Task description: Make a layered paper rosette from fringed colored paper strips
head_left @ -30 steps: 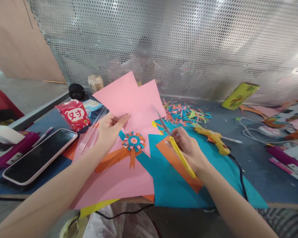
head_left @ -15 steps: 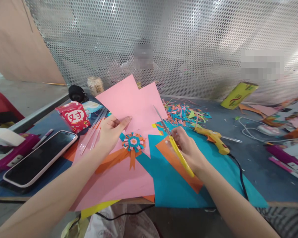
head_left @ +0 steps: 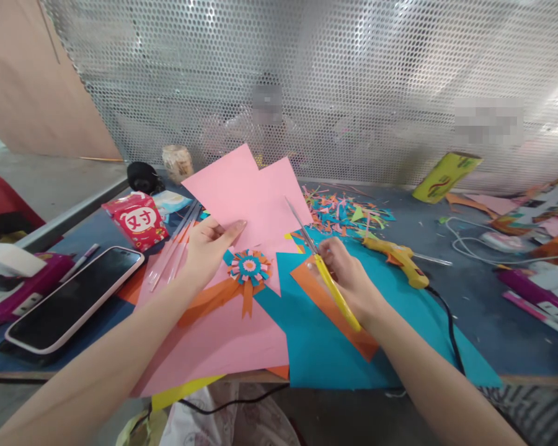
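Observation:
Pinched between the thumb and fingers of my left hand (head_left: 211, 248) is a pink sheet of paper (head_left: 255, 198) with a notch in its far edge. My right hand (head_left: 346, 275) grips yellow-handled scissors (head_left: 328, 282). Their pointed blades overlap the right part of the pink sheet in view; I cannot tell whether they touch it. Below the held sheet lies a layered paper rosette (head_left: 250, 266) in blue, orange and pink with orange tails. A narrow orange paper piece (head_left: 314, 294) lies under the scissors, on a large blue sheet (head_left: 413, 334).
A yellow hot glue gun (head_left: 400, 257) lies right of my right hand, its black cord trailing forward. Shredded paper strips (head_left: 344, 210) are heaped behind. On the left are a phone (head_left: 77, 297), clear glue sticks (head_left: 172, 248) and a red packet (head_left: 137, 220). A perforated metal panel (head_left: 335, 74) stands behind.
Hardly anything differs. The view has shifted very slightly, while both hands keep their holds on the pink sheet and the scissors.

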The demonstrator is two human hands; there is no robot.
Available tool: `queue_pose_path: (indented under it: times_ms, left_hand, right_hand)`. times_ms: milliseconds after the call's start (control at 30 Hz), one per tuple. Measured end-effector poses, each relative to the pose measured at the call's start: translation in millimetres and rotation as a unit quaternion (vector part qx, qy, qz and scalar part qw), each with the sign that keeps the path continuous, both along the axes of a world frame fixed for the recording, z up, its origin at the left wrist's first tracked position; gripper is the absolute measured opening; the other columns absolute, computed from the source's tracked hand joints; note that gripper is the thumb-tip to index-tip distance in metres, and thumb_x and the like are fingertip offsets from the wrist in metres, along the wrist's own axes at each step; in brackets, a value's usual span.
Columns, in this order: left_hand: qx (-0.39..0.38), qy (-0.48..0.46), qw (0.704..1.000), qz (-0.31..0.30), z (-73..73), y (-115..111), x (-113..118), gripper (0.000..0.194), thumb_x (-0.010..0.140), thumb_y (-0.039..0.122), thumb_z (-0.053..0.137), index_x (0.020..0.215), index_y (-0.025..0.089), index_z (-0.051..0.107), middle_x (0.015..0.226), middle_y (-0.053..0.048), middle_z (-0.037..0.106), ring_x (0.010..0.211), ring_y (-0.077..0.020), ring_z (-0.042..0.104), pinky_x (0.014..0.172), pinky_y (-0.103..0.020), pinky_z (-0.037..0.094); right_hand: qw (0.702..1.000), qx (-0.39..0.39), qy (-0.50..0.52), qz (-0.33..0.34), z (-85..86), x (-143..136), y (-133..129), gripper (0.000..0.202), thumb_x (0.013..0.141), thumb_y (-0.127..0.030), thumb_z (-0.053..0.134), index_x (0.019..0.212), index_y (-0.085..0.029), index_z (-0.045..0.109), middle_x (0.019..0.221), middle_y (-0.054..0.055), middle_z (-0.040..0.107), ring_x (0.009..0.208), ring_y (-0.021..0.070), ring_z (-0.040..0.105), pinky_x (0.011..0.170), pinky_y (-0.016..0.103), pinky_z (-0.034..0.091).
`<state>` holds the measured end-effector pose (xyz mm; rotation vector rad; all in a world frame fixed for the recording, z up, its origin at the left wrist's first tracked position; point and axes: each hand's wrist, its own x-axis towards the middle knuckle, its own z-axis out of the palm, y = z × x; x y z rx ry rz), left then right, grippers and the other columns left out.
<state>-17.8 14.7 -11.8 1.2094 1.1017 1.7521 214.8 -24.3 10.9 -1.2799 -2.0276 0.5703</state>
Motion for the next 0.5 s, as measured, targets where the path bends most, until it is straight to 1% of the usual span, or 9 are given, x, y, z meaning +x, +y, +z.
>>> queue_pose_path:
  times_ms: [100, 233, 367, 500]
  left_hand:
    - [-0.004, 0.007, 1.0, -0.013, 1.0, -1.2, 1.2, 0.024, 0.059, 0.035, 0.078, 0.061, 0.017, 0.062, 0.051, 0.004, 0.053, 0.047, -0.0074, 0.044, 0.045, -0.022, 0.032]
    - [-0.005, 0.002, 1.0, -0.007, 1.6, -0.7, 2.0, 0.022, 0.057, 0.033, 0.078, 0.062, 0.017, 0.064, 0.05, 0.004, 0.053, 0.045, -0.0068, 0.043, 0.043, -0.021, 0.031]
    - [-0.005, -0.008, 1.0, -0.019, 1.6, -0.5, 2.4, 0.023, 0.057, 0.033, 0.079, 0.067, 0.016, 0.067, 0.056, 0.002, 0.06, 0.047, -0.0073, 0.046, 0.044, -0.02, 0.035]
    - [-0.014, 0.002, 0.999, -0.047, 4.5, -4.1, 4.6, 0.026, 0.057, 0.035, 0.08, 0.072, 0.016, 0.07, 0.069, -0.001, 0.069, 0.053, -0.0088, 0.053, 0.049, -0.021, 0.04]
  right_hand:
    - [1.0, 0.002, 0.0, 0.0, 0.6, -0.9, 0.0, 0.028, 0.084, -0.045, 0.05, 0.078, -0.024, 0.031, 0.06, -0.007, 0.036, 0.05, 0.0094, 0.033, 0.047, 0.024, 0.027]
    - [1.0, 0.01, -0.002, -0.002, 2.2, -2.1, -0.6, 0.031, 0.084, -0.047, 0.049, 0.076, -0.024, 0.03, 0.058, -0.008, 0.035, 0.05, 0.0091, 0.031, 0.047, 0.024, 0.026]
    - [1.0, 0.008, 0.003, 0.004, 1.9, -2.4, 0.2, 0.032, 0.085, -0.048, 0.048, 0.075, -0.024, 0.029, 0.058, -0.008, 0.034, 0.05, 0.0089, 0.03, 0.047, 0.024, 0.026]
    - [1.0, 0.011, 0.006, 0.008, 0.4, -2.1, 1.7, 0.031, 0.086, -0.048, 0.046, 0.076, -0.024, 0.029, 0.061, -0.007, 0.034, 0.051, 0.0091, 0.031, 0.048, 0.024, 0.027]
